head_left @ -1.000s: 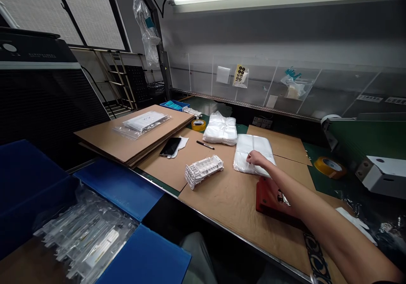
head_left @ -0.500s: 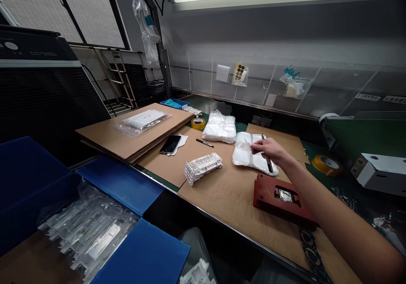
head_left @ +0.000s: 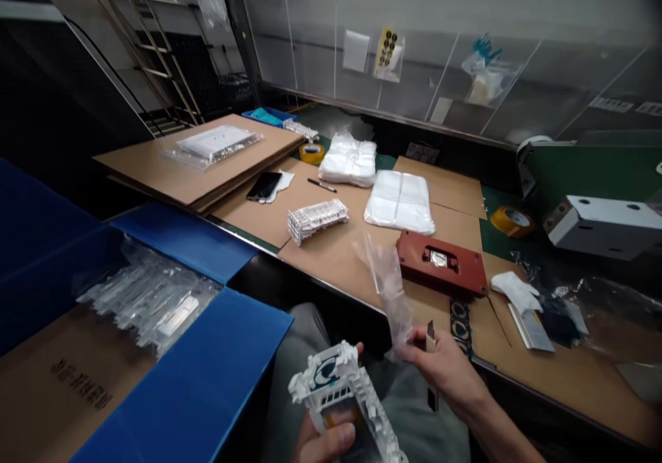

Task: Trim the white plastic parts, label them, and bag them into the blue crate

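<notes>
My left hand [head_left: 323, 442] grips a white plastic frame part [head_left: 341, 397] at the bottom of the view, over my lap. My right hand [head_left: 439, 363] is closed on a clear plastic bag [head_left: 387, 283] that stands up from its fingers, and a thin dark tool [head_left: 431, 339] sits between the fingers too. The two hands are close together in front of the table edge. A second white frame part [head_left: 315, 218] lies on the cardboard sheet [head_left: 341, 256] on the table. A flat stack of clear bags [head_left: 400, 201] lies beyond it.
A red fixture block [head_left: 442, 263] sits near the table's front edge. An open blue bin [head_left: 155, 297] of bagged parts stands at my left. Also on the table: a phone [head_left: 263, 185], a pen [head_left: 321, 185], tape rolls [head_left: 509, 220], another bag pile [head_left: 349, 161], a white glove [head_left: 514, 290].
My right hand drew back from the bag stack to my lap with one clear bag. My left hand came into view holding a white frame part. The view tilted downward.
</notes>
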